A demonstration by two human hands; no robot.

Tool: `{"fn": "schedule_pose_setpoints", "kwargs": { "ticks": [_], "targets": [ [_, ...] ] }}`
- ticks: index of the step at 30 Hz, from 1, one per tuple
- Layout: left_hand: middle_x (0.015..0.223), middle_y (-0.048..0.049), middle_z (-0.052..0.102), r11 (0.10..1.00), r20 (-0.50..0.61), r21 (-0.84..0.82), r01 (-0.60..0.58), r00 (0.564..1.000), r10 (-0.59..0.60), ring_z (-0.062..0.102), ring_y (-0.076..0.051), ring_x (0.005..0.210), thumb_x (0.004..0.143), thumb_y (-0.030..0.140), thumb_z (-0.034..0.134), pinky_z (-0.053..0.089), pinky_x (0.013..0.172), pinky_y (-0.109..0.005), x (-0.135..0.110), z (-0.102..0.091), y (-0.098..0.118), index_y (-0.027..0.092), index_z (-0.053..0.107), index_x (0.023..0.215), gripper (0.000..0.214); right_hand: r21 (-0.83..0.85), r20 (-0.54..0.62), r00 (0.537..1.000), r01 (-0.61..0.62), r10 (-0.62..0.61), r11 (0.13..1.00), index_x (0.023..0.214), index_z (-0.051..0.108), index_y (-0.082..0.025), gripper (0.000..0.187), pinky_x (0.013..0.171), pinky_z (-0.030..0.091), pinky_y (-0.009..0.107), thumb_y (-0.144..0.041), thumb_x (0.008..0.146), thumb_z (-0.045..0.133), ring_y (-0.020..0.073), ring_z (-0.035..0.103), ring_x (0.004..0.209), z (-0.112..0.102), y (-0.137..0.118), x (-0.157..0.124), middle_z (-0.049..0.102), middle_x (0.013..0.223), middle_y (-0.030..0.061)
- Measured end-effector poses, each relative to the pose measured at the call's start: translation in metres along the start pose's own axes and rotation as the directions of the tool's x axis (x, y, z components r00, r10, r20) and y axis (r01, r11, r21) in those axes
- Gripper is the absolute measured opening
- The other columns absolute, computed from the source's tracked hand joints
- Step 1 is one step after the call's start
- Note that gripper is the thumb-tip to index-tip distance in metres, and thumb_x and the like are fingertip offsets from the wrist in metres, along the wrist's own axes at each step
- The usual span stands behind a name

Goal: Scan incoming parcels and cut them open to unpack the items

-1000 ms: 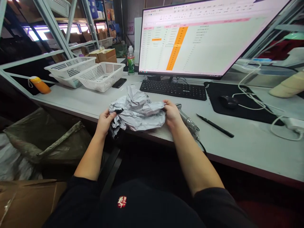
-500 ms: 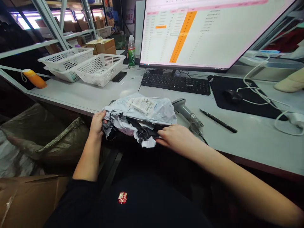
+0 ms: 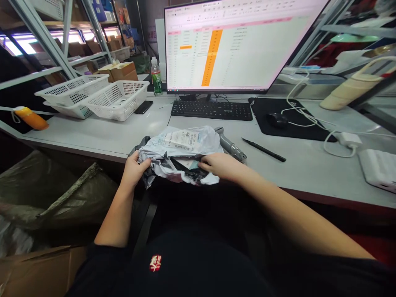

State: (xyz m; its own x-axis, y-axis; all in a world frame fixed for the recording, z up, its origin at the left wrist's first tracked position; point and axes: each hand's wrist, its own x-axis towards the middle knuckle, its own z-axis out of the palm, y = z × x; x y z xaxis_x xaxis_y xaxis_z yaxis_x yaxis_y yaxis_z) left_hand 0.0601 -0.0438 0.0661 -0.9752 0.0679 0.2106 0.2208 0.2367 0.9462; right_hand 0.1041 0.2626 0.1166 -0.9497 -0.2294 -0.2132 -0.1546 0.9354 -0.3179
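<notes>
A crumpled plastic mailing bag (image 3: pixel 213 138), white outside and black inside, lies at the desk's front edge with its torn side facing me. A printed shipping label (image 3: pixel 182 140) is on its top. My left hand (image 3: pixel 135 168) is closed on the bag's left end, thumb on top. My right hand (image 3: pixel 221 165) is closed at the right of the torn opening, its fingertips partly hidden in the folds. Between the hands, a pale flat item (image 3: pixel 188 163) shows inside the bag; its kind cannot be made out. Just behind the bag's right end lies a grey handheld scanner (image 3: pixel 232 148).
A black pen-like tool (image 3: pixel 262 149) lies right of the scanner. Behind are a keyboard (image 3: pixel 212 110), a monitor (image 3: pixel 241 53), a mouse (image 3: pixel 277 120) and cables. White baskets (image 3: pixel 119 103) and a phone (image 3: pixel 144 107) are at left; a large sack (image 3: pixel 62 198) is below the desk.
The torn opening has widened and the pale item inside shows more. My right hand has shifted up at the opening; my left thumb now lies over the bag. The view has swung right.
</notes>
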Motion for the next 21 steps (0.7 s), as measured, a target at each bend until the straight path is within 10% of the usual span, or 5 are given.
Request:
{"fn": "schedule_pose_setpoints", "kwargs": {
  "ticks": [4,9,16,21],
  "targets": [
    [0.092,-0.0034,0.071,0.995,0.032,0.093,-0.026,0.999,0.023,0.065,-0.020,0.084,0.073,0.030,0.069,0.049,0.079,-0.028,-0.005,0.012,-0.001,0.016,0.068,0.113,0.042,-0.143,-0.193,0.977,-0.116,0.087,0.983,0.121,0.068,-0.012,0.043,0.086,0.053,0.045,-0.045,0.095,0.062,0.0366,0.070,0.102,0.012,0.015,-0.002,0.074,0.110,0.0197],
    [0.115,-0.0089,0.073,0.970,0.072,0.240,0.028,0.996,-0.046,0.069,-0.026,0.100,0.069,0.030,0.079,0.050,0.086,-0.031,0.009,0.015,-0.009,0.021,0.039,0.157,0.098,-0.053,-0.244,0.969,0.022,-0.034,0.998,0.122,0.066,-0.014,0.036,0.091,0.053,0.040,-0.037,0.094,0.066,0.0306,0.070,0.105,0.010,0.004,-0.007,0.074,0.113,0.0148],
    [0.075,-0.0016,0.069,0.950,0.201,0.311,-0.027,0.979,-0.038,0.059,-0.021,0.072,0.069,0.028,0.064,0.041,0.068,-0.029,0.030,0.010,-0.022,0.020,0.070,0.079,0.014,-0.369,-0.161,0.974,0.092,-0.162,0.925,0.129,0.066,-0.009,0.041,0.095,0.055,0.045,-0.021,0.089,0.065,0.0361,0.069,0.111,0.033,-0.030,0.001,0.073,0.117,0.0221],
    [0.064,-0.0008,0.061,0.980,0.152,0.200,-0.018,0.988,-0.013,0.052,-0.019,0.066,0.068,0.032,0.064,0.037,0.063,-0.027,0.025,0.012,-0.027,0.020,0.062,0.063,0.013,-0.335,-0.212,0.955,0.130,-0.209,0.933,0.142,0.063,-0.021,0.057,0.121,0.037,0.049,-0.030,0.088,0.074,0.0346,0.054,0.139,0.033,-0.029,0.011,0.062,0.145,0.0159]
  ]
}}
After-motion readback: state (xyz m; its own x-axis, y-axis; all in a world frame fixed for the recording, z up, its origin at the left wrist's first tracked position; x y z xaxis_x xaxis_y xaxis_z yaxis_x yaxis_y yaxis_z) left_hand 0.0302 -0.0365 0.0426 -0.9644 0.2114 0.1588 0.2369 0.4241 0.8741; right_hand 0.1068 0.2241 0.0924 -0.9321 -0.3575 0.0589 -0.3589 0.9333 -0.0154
